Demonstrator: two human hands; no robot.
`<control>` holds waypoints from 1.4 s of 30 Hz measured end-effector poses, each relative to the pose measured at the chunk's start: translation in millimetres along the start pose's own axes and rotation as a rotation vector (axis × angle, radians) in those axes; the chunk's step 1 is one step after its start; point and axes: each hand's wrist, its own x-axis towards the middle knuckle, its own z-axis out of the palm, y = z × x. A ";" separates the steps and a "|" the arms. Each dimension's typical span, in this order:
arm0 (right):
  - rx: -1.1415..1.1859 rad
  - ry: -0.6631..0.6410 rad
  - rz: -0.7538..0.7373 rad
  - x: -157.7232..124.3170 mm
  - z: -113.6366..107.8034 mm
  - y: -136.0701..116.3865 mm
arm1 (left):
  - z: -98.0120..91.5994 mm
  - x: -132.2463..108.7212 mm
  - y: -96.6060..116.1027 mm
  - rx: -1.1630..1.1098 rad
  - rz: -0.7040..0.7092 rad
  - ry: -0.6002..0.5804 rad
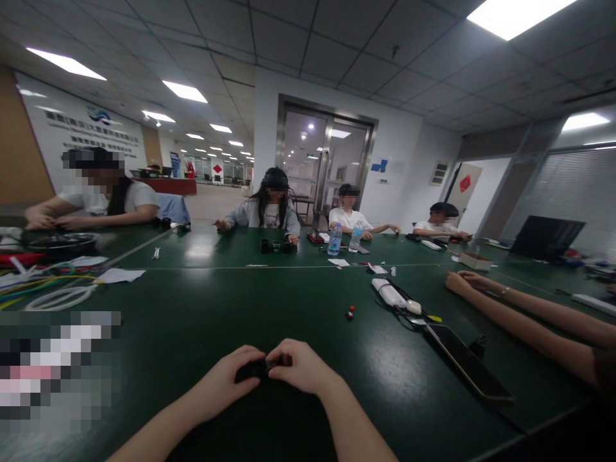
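Close to the near edge of the green table, my left hand (228, 380) is closed around a small black object (252, 370), too dark for its kind to be made out. My right hand (302, 367) meets it from the other side, thumb and fingers pinched on the object's right end. The fingers cover much of it. Beyond my hands, a tiny red and black piece (350, 312) rests on the table, apart from both of them.
To the right lie a white power strip (387, 293), a dark flat tablet-like device (466, 359) and a person's forearms (524, 314). Two water bottles (335, 240) stand farther back. Cables (62, 298) heap at left. Several people sit around the table.
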 end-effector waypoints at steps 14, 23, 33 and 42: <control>-0.109 -0.024 -0.073 0.8 1.3 -0.2 | 3.5 1.4 -4.9 0.053 0.007 0.032; -0.212 -0.019 -0.096 -0.5 2.6 0.2 | 5.0 4.2 -4.1 0.061 0.022 0.043; -0.158 -0.007 -0.079 1.3 0.9 2.1 | 6.1 4.4 -12.1 0.128 -0.005 0.038; 0.077 0.038 0.149 4.5 6.0 -2.0 | 12.3 1.7 -12.9 0.164 0.058 0.081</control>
